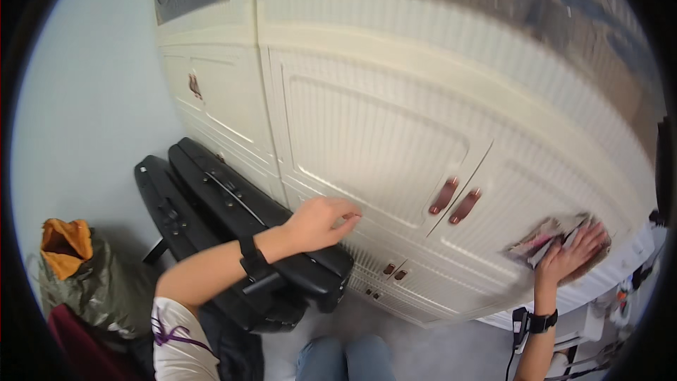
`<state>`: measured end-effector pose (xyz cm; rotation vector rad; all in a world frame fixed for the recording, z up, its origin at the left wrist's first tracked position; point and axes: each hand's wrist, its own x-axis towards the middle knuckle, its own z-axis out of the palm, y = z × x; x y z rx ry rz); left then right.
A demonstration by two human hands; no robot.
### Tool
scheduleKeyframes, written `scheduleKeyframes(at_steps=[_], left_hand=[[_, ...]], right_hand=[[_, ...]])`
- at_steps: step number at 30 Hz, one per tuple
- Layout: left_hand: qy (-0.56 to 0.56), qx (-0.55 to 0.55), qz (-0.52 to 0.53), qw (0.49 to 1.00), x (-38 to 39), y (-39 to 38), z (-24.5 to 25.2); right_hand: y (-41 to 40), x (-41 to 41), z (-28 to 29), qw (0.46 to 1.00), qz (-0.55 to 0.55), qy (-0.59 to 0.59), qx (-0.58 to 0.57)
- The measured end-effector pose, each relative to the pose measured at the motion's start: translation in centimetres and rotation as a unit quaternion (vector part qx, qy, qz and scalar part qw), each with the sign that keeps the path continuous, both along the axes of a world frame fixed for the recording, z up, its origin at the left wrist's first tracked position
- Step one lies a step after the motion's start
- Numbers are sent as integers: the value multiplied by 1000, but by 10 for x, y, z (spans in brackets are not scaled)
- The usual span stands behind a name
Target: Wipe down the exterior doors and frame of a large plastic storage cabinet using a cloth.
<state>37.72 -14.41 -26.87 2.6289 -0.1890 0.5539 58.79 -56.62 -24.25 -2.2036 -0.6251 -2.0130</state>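
Observation:
My right hand (574, 254) lies spread flat on a crumpled, patterned cloth (547, 233), pressing it against the right door of a cream cabinet (381, 121). Two brown-red handles (444, 196) sit side by side at the seam between the doors, left of the cloth. My left hand (320, 222) hovers in front of the left door's lower part with its fingers loosely curled and nothing visible in them. Beneath that forearm, two long black hard cases (227, 201) with metal latches lean side by side along the cabinet.
A dull green bag (100, 286) with an orange lining stands by the pale wall (95, 95) at left. Dark red fabric (79, 344) lies below it. White furniture (587, 323) and small items crowd the right edge. Glass panes (476, 0) form the cabinet's upper part.

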Motion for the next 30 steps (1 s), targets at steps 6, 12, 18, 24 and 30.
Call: scheduleKeyframes(at_steps=[6,12,18,24,30], left_hand=[[-142,-172,-33,974,28,-19,-132],[-239,-136,31,961,27,-11,-158],[-327,-62,92,938,34,-10,-150],[-252,1,100,962,29,-7,-150],[-218,0,101,971,33,-3,-166]], right_hand=[[14,-7,-75,999,2,20,-38],[40,-6,40,998,4,-49,31],[94,-7,27,993,-9,-64,100],[83,-14,24,997,4,-17,-79],[185,-13,91,977,22,-113,178]])
